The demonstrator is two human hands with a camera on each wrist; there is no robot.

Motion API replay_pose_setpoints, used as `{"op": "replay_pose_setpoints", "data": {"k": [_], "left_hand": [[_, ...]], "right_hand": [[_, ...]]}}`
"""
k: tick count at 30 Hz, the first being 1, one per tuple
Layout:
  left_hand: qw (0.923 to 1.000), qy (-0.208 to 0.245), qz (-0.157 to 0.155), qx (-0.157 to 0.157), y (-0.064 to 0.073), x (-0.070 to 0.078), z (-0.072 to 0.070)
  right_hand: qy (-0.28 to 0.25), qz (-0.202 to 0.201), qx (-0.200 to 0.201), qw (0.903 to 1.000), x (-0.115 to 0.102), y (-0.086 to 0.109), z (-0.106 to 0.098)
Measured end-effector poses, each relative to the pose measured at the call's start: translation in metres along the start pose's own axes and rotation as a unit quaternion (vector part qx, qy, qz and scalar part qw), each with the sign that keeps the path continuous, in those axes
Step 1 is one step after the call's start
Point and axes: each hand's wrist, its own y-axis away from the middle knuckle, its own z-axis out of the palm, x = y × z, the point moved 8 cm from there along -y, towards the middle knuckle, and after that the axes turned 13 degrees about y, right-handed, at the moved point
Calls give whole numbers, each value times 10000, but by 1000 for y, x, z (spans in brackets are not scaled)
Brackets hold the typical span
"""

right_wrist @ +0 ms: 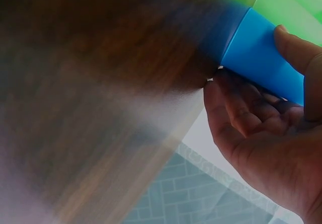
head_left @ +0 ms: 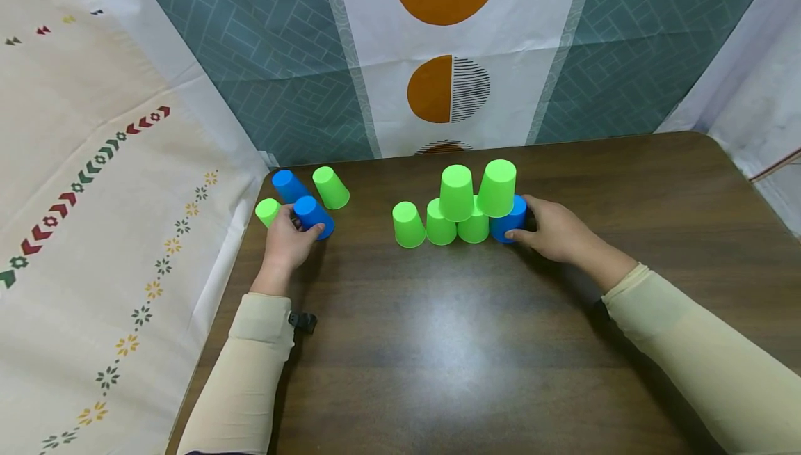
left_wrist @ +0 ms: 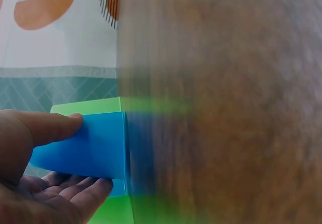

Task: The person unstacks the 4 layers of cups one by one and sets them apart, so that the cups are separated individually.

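At the left end of the table my left hand (head_left: 286, 245) holds an upside-down blue cup (head_left: 313, 217) between thumb and fingers. In the left wrist view the thumb lies along one side of that blue cup (left_wrist: 93, 146) and the fingers along the other. To the right, a row of upside-down cups carries two green cups (head_left: 456, 193) on top. My right hand (head_left: 560, 232) grips the blue cup (head_left: 510, 222) at the row's right end. Its thumb presses that cup's side in the right wrist view, fingers opposite. Three green cups (head_left: 409, 225) make up the rest of the row.
Another blue cup (head_left: 289, 185) and two green cups (head_left: 331, 188) stand close around the left hand. The brown wooden table (head_left: 438, 344) ends at a patterned cloth (head_left: 275, 37) behind and a white embroidered cloth (head_left: 125, 232) at left.
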Motion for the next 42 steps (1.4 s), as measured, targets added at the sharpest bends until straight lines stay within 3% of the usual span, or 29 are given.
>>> {"op": "replay_pose_setpoints", "data": {"k": [9,15,21,25,29,35,42], "left_hand": [[9997,-208,1,-135,-1,0,2],[9993,-334,122,-62,4,8,2],[9960,-229,781,377,9,38,-4],[9900,-169,1193,737,13,58,-10],[9828,-18,1624,880,23,79,-8],[9697,711,2287,480,39,113,16],[9639,1192,2372,-210,51,138,53]], "right_hand": [[34,31,18,10000,1,0,0],[34,15,28,10000,0,1,1],[44,-2,104,9999,2,2,1],[40,-7,110,9999,2,2,2],[34,-16,108,9999,1,2,3],[56,-23,127,9999,1,3,2],[67,-34,134,9999,0,3,3]]}}
